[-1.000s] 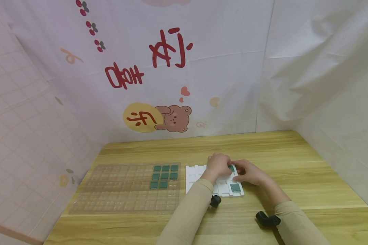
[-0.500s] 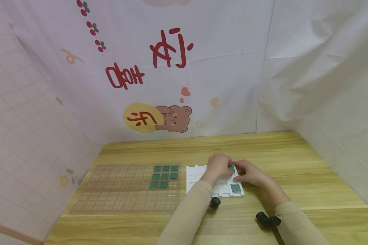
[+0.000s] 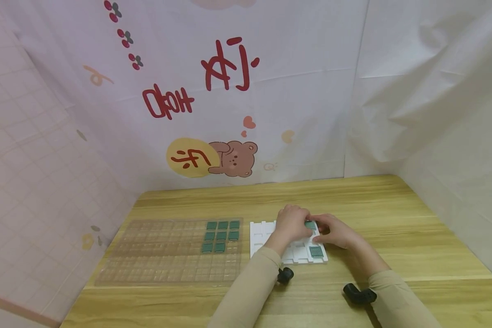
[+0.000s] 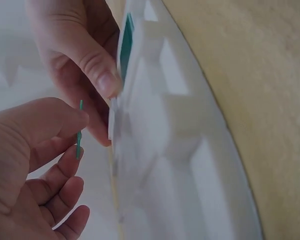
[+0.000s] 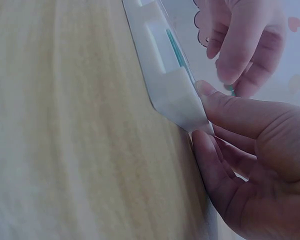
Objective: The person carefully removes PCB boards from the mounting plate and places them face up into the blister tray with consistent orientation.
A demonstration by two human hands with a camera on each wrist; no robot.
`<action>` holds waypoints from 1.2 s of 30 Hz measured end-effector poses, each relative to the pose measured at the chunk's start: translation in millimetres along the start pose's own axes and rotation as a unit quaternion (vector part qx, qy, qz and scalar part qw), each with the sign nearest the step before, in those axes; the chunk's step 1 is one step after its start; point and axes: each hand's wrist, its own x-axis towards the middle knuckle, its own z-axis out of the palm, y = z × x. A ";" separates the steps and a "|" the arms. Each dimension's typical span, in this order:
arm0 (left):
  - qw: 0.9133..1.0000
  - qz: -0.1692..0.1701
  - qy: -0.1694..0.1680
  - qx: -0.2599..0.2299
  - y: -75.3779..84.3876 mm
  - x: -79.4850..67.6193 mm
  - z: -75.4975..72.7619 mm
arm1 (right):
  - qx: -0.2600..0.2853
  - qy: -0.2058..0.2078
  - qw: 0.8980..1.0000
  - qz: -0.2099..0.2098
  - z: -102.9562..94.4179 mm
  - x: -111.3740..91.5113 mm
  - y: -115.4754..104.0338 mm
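Between thumb and fingertips, my left hand (image 3: 292, 222) pinches a thin green square chip (image 4: 79, 131), seen edge-on in the left wrist view. It hovers close above a white compartmented tray (image 3: 258, 230). My right hand (image 3: 337, 232) grips that tray's right edge, thumb on top and fingers beneath, as the right wrist view shows. One green chip (image 3: 315, 252) lies in the tray's near right compartment. The left hand and forearm hide the middle of the tray in the head view.
Left of the white tray lies a clear plastic tray (image 3: 160, 253) with many small pockets. Several green chips (image 3: 221, 235) sit in its upper right pockets. A black wrist-camera piece (image 3: 284, 275) shows by the left forearm, another black piece (image 3: 359, 294) by the right. Wooden table (image 3: 311, 300) beneath.
Both hands stay nearly in place at the white tray. The head view has shifted very slightly, and the left forearm's black piece sits a little lower and further left.
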 end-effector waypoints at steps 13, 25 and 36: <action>0.998 0.034 0.038 -0.036 5.6 -17.1 -15.8 | -0.003 0.003 1.000 -0.001 -0.9 -0.3 -1.7; 0.995 0.069 0.068 -0.036 9.8 -31.2 -31.5 | 0.007 0.000 1.000 -0.025 -2.0 0.4 0.0; 0.992 0.083 0.091 -0.042 -0.9 -42.6 -38.6 | 0.019 0.002 0.999 -0.034 0.4 2.8 3.5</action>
